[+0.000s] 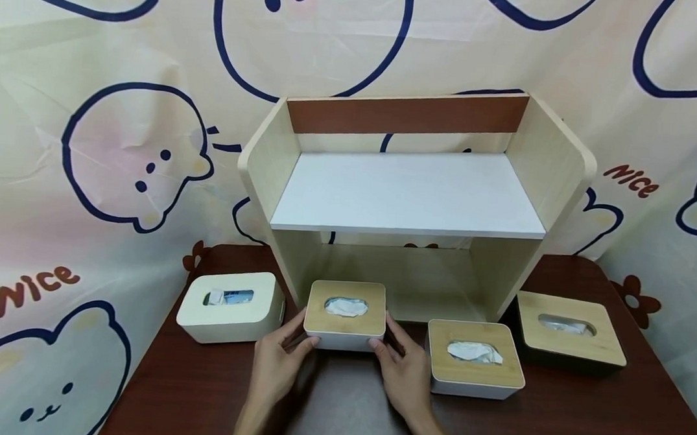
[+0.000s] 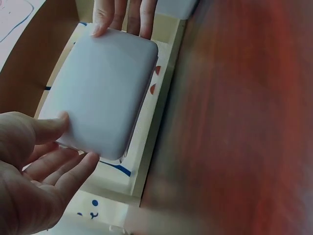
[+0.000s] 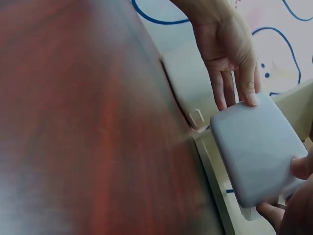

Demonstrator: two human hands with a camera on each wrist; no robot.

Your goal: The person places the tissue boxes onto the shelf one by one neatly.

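Both hands grip a small tissue box with a light wooden lid and pale body, one hand at each end. Tissue shows in its oval slot. My left hand has its thumb on the front face and fingers round the left end. At the other end my right hand holds it the same way. The box is in front of the lower compartment of a cream desktop shelf. In the left wrist view the box's front face is smooth and pale, with a thumb near each end.
A cream tissue box stands left of the shelf. On the right are a wooden-lidded white tissue box and a dark one with a wooden lid. The shelf's white middle board lies above the lower compartment. All stand on a dark brown table.
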